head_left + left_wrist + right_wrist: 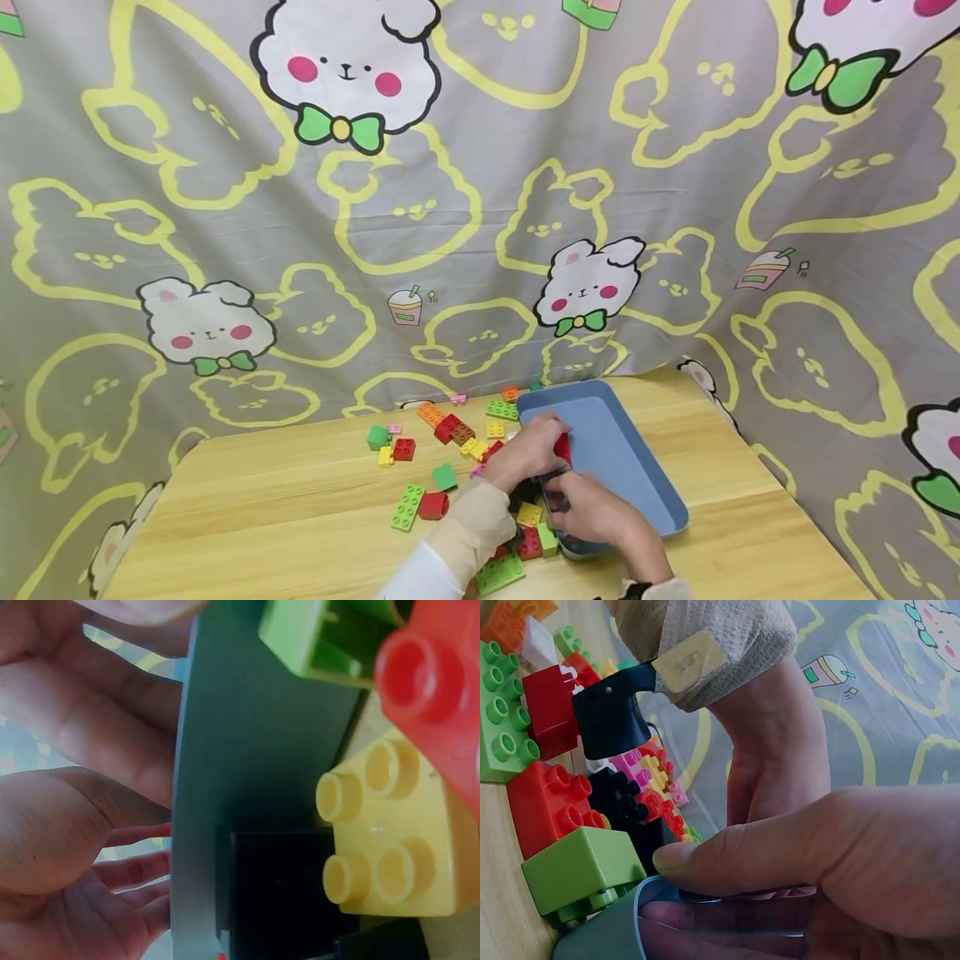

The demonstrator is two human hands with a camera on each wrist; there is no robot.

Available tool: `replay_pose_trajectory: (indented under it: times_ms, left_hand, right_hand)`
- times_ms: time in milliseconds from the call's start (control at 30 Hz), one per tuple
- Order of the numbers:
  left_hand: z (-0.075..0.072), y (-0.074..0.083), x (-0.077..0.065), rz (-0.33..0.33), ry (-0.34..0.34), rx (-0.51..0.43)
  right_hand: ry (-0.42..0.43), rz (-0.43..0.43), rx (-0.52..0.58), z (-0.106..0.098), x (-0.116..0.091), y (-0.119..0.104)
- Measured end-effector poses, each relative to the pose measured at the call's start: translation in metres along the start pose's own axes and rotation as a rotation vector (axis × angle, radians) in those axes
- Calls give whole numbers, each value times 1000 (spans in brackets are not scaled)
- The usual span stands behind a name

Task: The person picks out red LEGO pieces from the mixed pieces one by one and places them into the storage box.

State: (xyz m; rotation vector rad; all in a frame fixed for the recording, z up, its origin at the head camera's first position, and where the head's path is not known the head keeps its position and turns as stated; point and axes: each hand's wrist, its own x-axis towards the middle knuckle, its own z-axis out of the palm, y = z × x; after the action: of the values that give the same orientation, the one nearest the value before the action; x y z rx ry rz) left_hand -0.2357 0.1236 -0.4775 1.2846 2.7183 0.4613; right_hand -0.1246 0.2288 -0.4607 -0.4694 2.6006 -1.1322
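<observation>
My left hand (pixel 531 450) reaches over the left rim of a blue tray (pixel 630 467), its fingers bent down against a red toy brick (pixel 562 450). Close by, my right hand (pixel 588 507) is at the same rim. From the right wrist, its thumb (pixel 735 851) lies above the rim, with fingers inside the tray and a dark strip under the thumb; what it holds is hidden. Outside the tray wall (pixel 247 750) are a black brick (pixel 277 892), a yellow brick (pixel 390 832) and a light green brick (pixel 585 866).
Several loose bricks lie left of the tray, including a long green one (pixel 407 508) and a brown one (pixel 462 429). A wooden table (pixel 285 517) carries everything. Behind it hangs a patterned grey cloth (pixel 420 225). A black wrist camera (pixel 611 712) sits on the left forearm.
</observation>
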Motion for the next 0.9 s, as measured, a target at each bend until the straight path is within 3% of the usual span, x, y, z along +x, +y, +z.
replay_pose_trajectory:
  times_ms: [400, 567, 800, 900]
  left_hand:
    - [1, -4, 5, -5, -16, 27]
    - [-1, -8, 0, 0, -18, 3]
    - [-31, -16, -20, -38, 28, -62]
    - [-45, -20, -31, -64, 40, -101]
  right_hand:
    - [-3, 29, 9, -1, -1, -3]
    - [-6, 45, 15, 1, 0, -3]
    - [-26, 10, 39, -1, 1, -1]
    - [15, -16, 59, -8, -4, 1]
